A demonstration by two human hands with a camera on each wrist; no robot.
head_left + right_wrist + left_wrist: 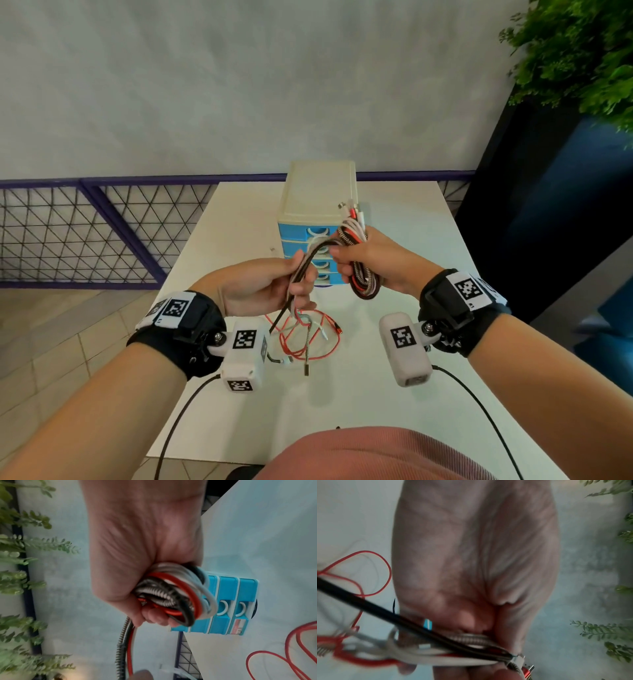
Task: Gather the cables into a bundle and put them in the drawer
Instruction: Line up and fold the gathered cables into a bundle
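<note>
My right hand (363, 260) grips a looped bundle of cables (359, 274), red, white, black and braided, held up in front of the blue drawer unit (308, 236); plug ends stick up above the fist. In the right wrist view the bundle of cables (173, 595) fills my right hand (145, 561), with the blue drawer unit (228, 607) behind. My left hand (274, 287) pinches the trailing strands (301, 270) that run from the bundle. The loose cable ends (308, 335) hang down and lie coiled on the white table (394, 342). In the left wrist view the strands (453, 647) cross under my left hand (471, 561).
The drawer unit, cream-topped with several blue drawers all shut, stands at the table's far middle. A purple wire-mesh railing (102, 233) runs behind the table. A green plant (575, 54) in a dark planter stands at the right. Black cords trail from both wrist cameras.
</note>
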